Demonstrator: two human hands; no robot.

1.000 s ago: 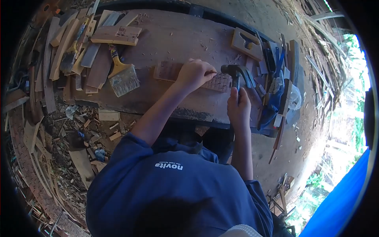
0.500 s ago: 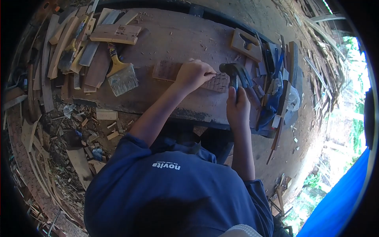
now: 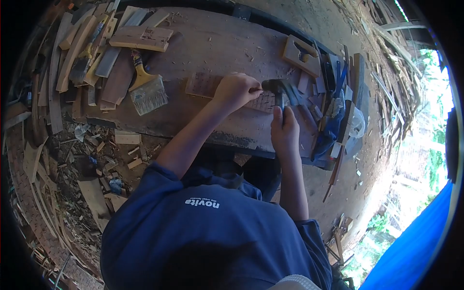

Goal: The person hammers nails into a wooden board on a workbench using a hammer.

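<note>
My left hand (image 3: 237, 91) is closed in a pinch over a reddish wooden board (image 3: 200, 84); what sits between its fingertips is too small to make out. Several dark marks or nails dot the board's right part. My right hand (image 3: 285, 129) grips a claw hammer (image 3: 282, 89), whose dark head is beside my left fingertips. The board lies flat on the wooden workbench (image 3: 193, 50), partly covered by my left hand.
A wide brush (image 3: 149, 94) and stacked wood strips (image 3: 77, 48) lie at the left. At the right are a wooden hand-tool body (image 3: 302, 55), small offcuts and a blue cloth (image 3: 330, 135). Wood scraps (image 3: 128, 137) litter the ground.
The hammer and my right hand have moved left, bringing the hammer head closer to my left fingertips. My left hand stays pinched over the board.
</note>
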